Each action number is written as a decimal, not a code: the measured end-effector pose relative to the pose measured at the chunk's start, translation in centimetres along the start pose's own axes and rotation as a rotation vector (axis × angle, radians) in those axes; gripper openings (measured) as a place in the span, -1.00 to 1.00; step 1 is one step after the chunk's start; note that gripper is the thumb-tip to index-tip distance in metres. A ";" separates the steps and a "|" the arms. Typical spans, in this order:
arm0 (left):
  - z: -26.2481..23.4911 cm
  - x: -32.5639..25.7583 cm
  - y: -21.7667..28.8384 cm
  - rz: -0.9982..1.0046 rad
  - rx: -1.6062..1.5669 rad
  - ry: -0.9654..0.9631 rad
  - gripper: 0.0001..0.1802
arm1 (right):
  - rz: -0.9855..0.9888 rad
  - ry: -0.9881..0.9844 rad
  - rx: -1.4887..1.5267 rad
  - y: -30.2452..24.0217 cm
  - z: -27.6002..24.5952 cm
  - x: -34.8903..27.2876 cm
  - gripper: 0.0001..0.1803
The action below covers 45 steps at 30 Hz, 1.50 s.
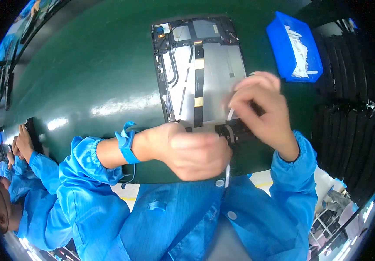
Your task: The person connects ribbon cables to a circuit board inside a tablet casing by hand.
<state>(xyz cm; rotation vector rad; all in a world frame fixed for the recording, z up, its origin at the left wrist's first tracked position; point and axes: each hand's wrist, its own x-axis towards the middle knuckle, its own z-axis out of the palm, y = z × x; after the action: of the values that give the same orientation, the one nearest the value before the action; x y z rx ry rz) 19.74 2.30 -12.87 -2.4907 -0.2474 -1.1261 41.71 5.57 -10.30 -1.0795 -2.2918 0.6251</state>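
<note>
Head view: left hand [200,152] and right hand [263,108] curl, holds unclear, near a panel [219,74] with illegible label [166,28].

Light fell brightly across the middle, leaving white glare on the green table [78,74] and a paler sheen on the panel [220,82]. Blur smeared the left hand [200,152] and softened the right hand [266,108] (the sleeves [294,187] looked crisper). Straight edges bowed toward the rim, and the corners sank into black.
</note>
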 end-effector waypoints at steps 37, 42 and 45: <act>2.2 -0.6 -3.3 -0.905 -0.440 -0.111 -0.92 | -0.014 0.156 -0.251 -3.6 3.4 -4.2 -0.80; 2.2 -0.4 -3.4 -0.882 -0.379 -0.114 -0.90 | -0.063 0.140 -0.306 -3.4 3.3 -4.1 -0.76; 2.3 -0.5 -3.4 -0.896 -0.364 -0.144 -0.89 | -0.060 0.141 -0.302 -3.3 3.4 -4.2 -0.75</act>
<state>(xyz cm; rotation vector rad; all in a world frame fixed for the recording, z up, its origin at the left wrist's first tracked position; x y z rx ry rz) 19.87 6.38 -13.63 -2.8418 -1.4188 -1.3829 40.03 -0.32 -11.96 -1.1455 -2.3316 0.1747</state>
